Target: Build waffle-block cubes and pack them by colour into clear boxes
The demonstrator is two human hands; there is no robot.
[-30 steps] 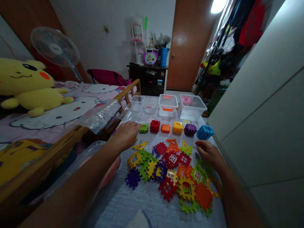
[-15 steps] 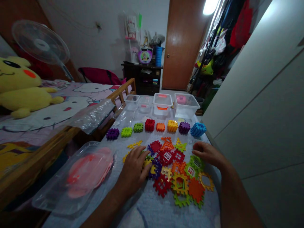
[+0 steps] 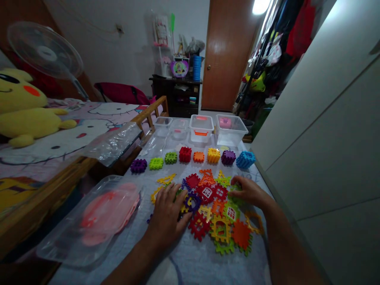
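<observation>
My left hand [image 3: 168,211] lies over the left side of a loose pile of plastic interlocking tiles, fingers spread and resting on yellow and purple tiles. A purple tile with an opening [image 3: 192,202] is just beside its fingers. At the pile's right edge my right hand [image 3: 251,192] is curled around a green interlocking tile [image 3: 236,198], thumb and fingers on either side and partly covering it. Near it lie a green window tile [image 3: 231,211], a red window tile [image 3: 207,193], a yellow frame tile [image 3: 221,228] and an orange tile [image 3: 241,233].
Behind the pile runs a row of colour-sorted tile stacks, among them red [image 3: 185,154], yellow [image 3: 213,155] and blue [image 3: 246,159]. Clear plastic boxes [image 3: 231,134] stand at the back. A clear lid [image 3: 74,233] with pink pieces is left; a white cabinet [image 3: 332,158] borders the right.
My right hand has moved left and down onto the green tile, which now shows higher between thumb and fingers. My left hand stays on the pile. The view has shifted slightly.
</observation>
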